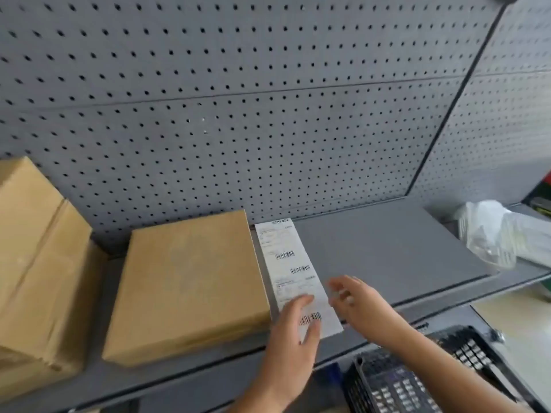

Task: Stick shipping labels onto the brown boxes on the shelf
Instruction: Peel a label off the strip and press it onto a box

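Two bare forearms reach up from the bottom of the frame toward a grey metal shelf (387, 242) backed by grey pegboard (238, 84). Left hand (293, 332) lies flat, fingers spread, its fingertips pressing on the lower end of a long white paper shipping label strip (290, 269) printed with barcodes; nothing is clasped in this grip, it only rests on the paper. Right hand (354, 296) sits just beside the strip's lower right edge with fingers loosely curled and partly apart; motion blur keeps me from telling whether its grip touches or pinches the paper. The strip lies flat on the shelf at the centre of the frame, running from the hands up toward the pegboard, its left edge just beside a flat, squarish brown cardboard box (187, 287) at lower centre-left. A taller brown cardboard box with a taped seam (35, 263) stands at the far left edge, apart from the flat one. Crumpled clear plastic wrapping (489, 234) lies at the right end of the shelf, well apart from the label. At the lower right, below the shelf, sits a black plastic mesh crate (417, 383).
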Tool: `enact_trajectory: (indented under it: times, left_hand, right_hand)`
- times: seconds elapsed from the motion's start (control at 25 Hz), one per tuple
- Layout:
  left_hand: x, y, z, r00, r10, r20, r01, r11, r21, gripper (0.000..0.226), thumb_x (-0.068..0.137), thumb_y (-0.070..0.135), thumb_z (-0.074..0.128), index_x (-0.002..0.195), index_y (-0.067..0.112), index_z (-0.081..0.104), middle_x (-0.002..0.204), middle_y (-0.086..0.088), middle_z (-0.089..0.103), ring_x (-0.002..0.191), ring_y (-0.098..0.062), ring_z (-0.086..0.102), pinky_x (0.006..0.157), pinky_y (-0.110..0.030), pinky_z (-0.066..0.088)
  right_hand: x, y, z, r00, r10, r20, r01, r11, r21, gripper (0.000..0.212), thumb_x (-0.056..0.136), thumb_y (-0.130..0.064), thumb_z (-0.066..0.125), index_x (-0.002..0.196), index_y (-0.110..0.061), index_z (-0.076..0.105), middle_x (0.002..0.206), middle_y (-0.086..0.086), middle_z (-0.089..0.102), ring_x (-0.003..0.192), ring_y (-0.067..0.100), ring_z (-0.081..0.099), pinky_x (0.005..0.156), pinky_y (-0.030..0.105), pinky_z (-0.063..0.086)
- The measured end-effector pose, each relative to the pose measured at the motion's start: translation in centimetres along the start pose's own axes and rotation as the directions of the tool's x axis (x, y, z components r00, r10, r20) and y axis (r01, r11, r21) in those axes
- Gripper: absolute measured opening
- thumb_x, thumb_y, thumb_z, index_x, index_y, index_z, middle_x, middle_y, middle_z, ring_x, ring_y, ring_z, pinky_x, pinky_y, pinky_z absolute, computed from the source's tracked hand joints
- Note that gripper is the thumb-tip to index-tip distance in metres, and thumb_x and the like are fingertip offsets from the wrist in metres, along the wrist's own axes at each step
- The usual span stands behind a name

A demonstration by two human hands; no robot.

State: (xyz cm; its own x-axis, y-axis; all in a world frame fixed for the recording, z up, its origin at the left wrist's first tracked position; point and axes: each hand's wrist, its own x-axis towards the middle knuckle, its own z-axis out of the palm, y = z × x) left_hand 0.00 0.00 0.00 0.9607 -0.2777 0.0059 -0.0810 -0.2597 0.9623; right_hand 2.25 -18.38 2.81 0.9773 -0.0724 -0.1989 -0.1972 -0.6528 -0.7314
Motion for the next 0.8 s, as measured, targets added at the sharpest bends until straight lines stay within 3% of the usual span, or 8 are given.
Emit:
enact_trajectory:
  times: [0.08,0.16,0.28,0.36,0.48,0.56,0.68,0.8]
  left_hand:
    - [1.3,-0.2,0.2,0.998,-0.008,-0.069,0.01,0.999,0.04,0.038,0.101,0.022,0.058,0.138,0.029,0.053,0.143,0.019,0.053,0.134,0.007,0.045,0.114,-0.021,0.036]
    - [2.2,0.0,0.0,0.993,-0.023,-0.118,0.029,0.998,0.05,0.038,0.101,0.016,0.058,0.135,0.03,0.053,0.142,0.019,0.053,0.132,0.009,0.045,0.11,-0.01,0.034]
    - [2.3,0.0,0.3,0.991,-0.009,-0.134,0.022,0.995,0.098,0.044,0.1,0.012,0.058,0.128,0.044,0.046,0.139,0.023,0.051,0.13,0.015,0.042,0.105,-0.001,0.028]
    - [2.6,0.0,0.4,0.991,-0.009,-0.135,0.024,0.994,0.109,0.046,0.1,0.012,0.057,0.126,0.047,0.043,0.14,0.022,0.048,0.132,0.014,0.04,0.108,-0.002,0.027]
    - [3.0,-0.1,0.6,0.988,-0.042,-0.149,0.06,0.991,0.118,0.044,0.101,0.013,0.056,0.137,0.036,0.043,0.151,0.015,0.04,0.142,0.003,0.033,0.116,-0.009,0.021]
    - [3.1,-0.1,0.8,0.984,-0.073,-0.163,0.093,0.988,0.121,0.047,0.102,0.012,0.055,0.146,0.025,0.043,0.159,0.012,0.029,0.148,0.001,0.022,0.111,0.002,0.012]
    - [3.4,0.0,1.1,0.976,-0.102,-0.194,0.123,0.987,0.1,0.051,0.102,0.013,0.055,0.151,0.019,0.039,0.162,0.013,0.017,0.146,0.009,0.01,0.1,0.011,0.004]
    - [3.9,0.7,1.1,0.966,-0.132,-0.224,0.144,0.989,0.04,0.05,0.101,0.009,0.055,0.147,0.021,0.041,0.154,0.02,0.02,0.133,0.03,0.011,0.104,0.008,0.01]
  right_hand:
    - [1.1,-0.2,0.9,0.99,-0.131,0.054,0.141,0.953,-0.269,0.053,0.094,-0.038,0.065,0.143,-0.029,0.047,0.14,-0.002,0.05,0.13,0.02,0.05,0.107,0.031,0.041]
    - [1.9,-0.2,2.0,0.965,-0.184,0.185,0.246,0.877,-0.413,0.078,0.089,-0.058,0.061,0.155,-0.032,0.028,0.162,-0.005,0.026,0.151,0.022,0.021,0.121,0.039,0.023]
    - [2.7,0.6,2.7,0.952,-0.186,0.242,0.288,0.81,-0.511,0.091,0.084,-0.07,0.058,0.158,-0.035,0.018,0.168,-0.006,0.008,0.155,0.019,-0.002,0.123,0.043,0.008]
    - [2.8,0.6,2.5,0.949,-0.228,0.217,0.311,0.785,-0.536,0.086,0.083,-0.071,0.058,0.155,-0.038,0.025,0.167,-0.008,0.013,0.154,0.019,0.004,0.123,0.042,0.01]
    - [2.8,0.9,2.6,0.943,-0.279,0.183,0.333,0.769,-0.546,0.074,0.085,-0.07,0.057,0.151,-0.042,0.035,0.164,-0.011,0.022,0.152,0.016,0.013,0.122,0.041,0.016]
    - [2.6,1.4,2.7,0.943,-0.307,0.13,0.329,0.791,-0.516,0.065,0.088,-0.065,0.057,0.148,-0.043,0.042,0.161,-0.012,0.028,0.151,0.014,0.019,0.121,0.037,0.018]
    - [2.3,1.8,3.0,0.945,-0.323,0.06,0.315,0.842,-0.438,0.058,0.092,-0.054,0.061,0.145,-0.038,0.047,0.157,-0.012,0.035,0.148,0.011,0.026,0.119,0.029,0.019]
    - [1.9,2.0,3.2,0.951,-0.31,-0.009,0.294,0.909,-0.296,0.058,0.091,-0.044,0.067,0.145,-0.032,0.049,0.152,-0.012,0.043,0.141,0.01,0.038,0.114,0.025,0.03]
